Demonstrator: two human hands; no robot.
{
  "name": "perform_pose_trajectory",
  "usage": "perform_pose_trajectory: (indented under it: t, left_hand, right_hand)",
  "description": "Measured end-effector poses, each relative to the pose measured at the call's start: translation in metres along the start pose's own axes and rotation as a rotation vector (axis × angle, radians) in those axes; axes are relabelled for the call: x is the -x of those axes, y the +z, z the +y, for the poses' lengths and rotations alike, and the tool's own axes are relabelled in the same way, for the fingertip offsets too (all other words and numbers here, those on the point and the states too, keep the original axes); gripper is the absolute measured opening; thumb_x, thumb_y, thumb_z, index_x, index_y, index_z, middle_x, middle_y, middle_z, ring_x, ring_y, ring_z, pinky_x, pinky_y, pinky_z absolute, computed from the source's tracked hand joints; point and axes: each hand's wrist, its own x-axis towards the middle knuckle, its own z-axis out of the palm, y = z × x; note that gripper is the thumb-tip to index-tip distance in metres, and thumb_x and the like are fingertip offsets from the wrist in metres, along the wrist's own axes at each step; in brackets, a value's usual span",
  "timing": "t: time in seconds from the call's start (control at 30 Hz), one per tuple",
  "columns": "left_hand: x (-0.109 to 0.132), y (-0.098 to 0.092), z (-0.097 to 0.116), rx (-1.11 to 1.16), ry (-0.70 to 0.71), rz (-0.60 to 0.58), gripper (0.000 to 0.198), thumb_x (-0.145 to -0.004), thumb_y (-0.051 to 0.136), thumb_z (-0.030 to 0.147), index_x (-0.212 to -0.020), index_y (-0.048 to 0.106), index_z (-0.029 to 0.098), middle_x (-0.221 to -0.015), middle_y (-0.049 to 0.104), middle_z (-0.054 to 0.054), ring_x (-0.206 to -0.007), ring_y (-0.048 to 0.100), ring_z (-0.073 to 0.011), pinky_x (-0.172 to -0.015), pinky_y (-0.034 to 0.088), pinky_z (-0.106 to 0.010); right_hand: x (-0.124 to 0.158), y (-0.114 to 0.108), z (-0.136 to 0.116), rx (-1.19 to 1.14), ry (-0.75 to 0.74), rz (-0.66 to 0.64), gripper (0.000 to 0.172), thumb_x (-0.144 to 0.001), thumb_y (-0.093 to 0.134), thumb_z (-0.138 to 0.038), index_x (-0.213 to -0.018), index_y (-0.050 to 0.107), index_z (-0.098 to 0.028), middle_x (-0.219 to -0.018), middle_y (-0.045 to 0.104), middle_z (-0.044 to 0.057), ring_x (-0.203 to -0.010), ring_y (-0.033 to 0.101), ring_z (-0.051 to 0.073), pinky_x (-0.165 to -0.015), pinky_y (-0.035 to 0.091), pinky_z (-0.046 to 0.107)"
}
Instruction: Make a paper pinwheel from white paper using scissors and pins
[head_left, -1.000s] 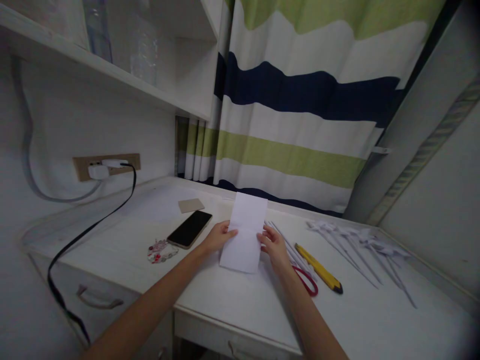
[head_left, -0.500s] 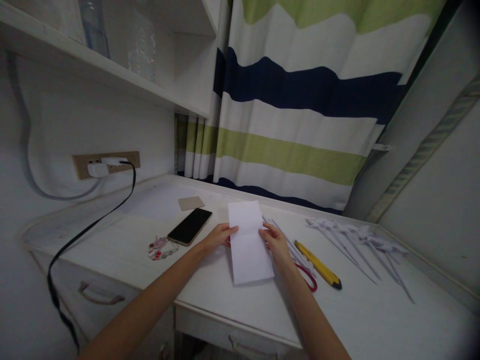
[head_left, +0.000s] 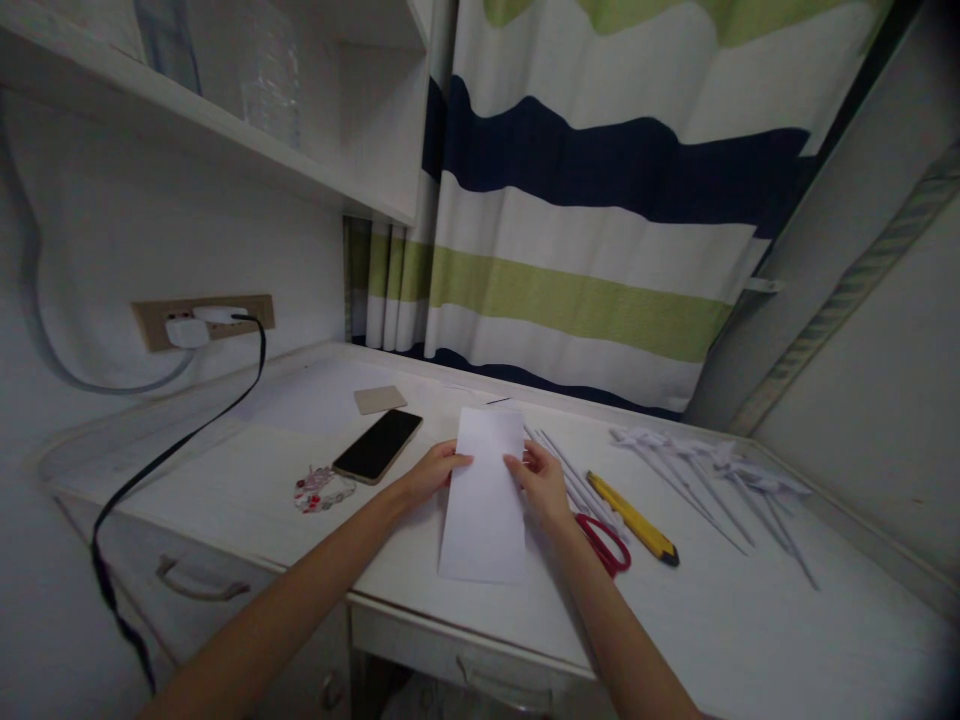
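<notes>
A white sheet of paper (head_left: 484,520), long and narrow, is held upright-lengthwise between my two hands above the desk. My left hand (head_left: 436,470) pinches its left edge, thumb on the front face. On the opposite edge, my right hand (head_left: 541,480) grips the paper the same way, with the fingers partly hidden behind it. Just right of my right hand lie red-handled scissors (head_left: 604,543), several thin white paper sticks (head_left: 574,478) and a yellow utility knife (head_left: 632,518).
Left of the paper are a black phone (head_left: 378,446), a beaded bracelet (head_left: 322,490) and a beige card (head_left: 379,399). Several white paper pieces on sticks (head_left: 705,470) lie at the right. A black cable (head_left: 187,446) hangs from the wall socket (head_left: 202,322). A shelf (head_left: 225,120) overhangs the left side.
The paper's lower end has swung left, and the crease across its middle no longer shows. My right hand has shifted slightly left, uncovering more of the scissors' handles. The view has tilted slightly.
</notes>
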Motion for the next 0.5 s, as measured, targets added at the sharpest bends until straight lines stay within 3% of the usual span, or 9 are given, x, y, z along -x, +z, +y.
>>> perform_pose_trajectory:
  t: [0.13,0.3,0.5]
  left_hand:
    - [-0.005,-0.003,-0.003,0.056,0.024,0.061,0.023,-0.082,0.047,0.026,-0.101,0.051,0.013,-0.098,0.055,-0.006,-0.081,0.055,-0.0157,-0.069,0.047,-0.034]
    - [-0.006,-0.004,0.000,0.125,0.058,0.126,0.026,-0.083,0.045,0.030,-0.102,0.050,0.013,-0.098,0.055,-0.006,-0.081,0.056,-0.0159,-0.069,0.047,-0.034]
    - [-0.003,-0.001,0.005,0.141,0.072,0.103,0.036,-0.084,0.039,0.041,-0.096,0.054,0.011,-0.089,0.059,-0.006,-0.075,0.058,-0.0146,-0.068,0.047,-0.034]
  right_hand:
    - [0.002,0.002,0.005,0.103,-0.106,-0.037,0.025,-0.082,0.048,-0.027,-0.104,0.050,-0.014,-0.095,0.057,0.004,-0.074,0.057,0.014,-0.063,0.049,0.031]
    - [0.009,0.004,-0.001,0.260,-0.278,-0.111,0.025,-0.083,0.047,-0.027,-0.105,0.052,-0.019,-0.104,0.056,0.006,-0.091,0.054,0.017,-0.080,0.042,0.040]
    - [0.015,0.004,-0.007,0.407,-0.374,-0.190,0.028,-0.083,0.047,-0.026,-0.110,0.050,-0.021,-0.114,0.052,0.007,-0.103,0.048,0.020,-0.088,0.036,0.044]
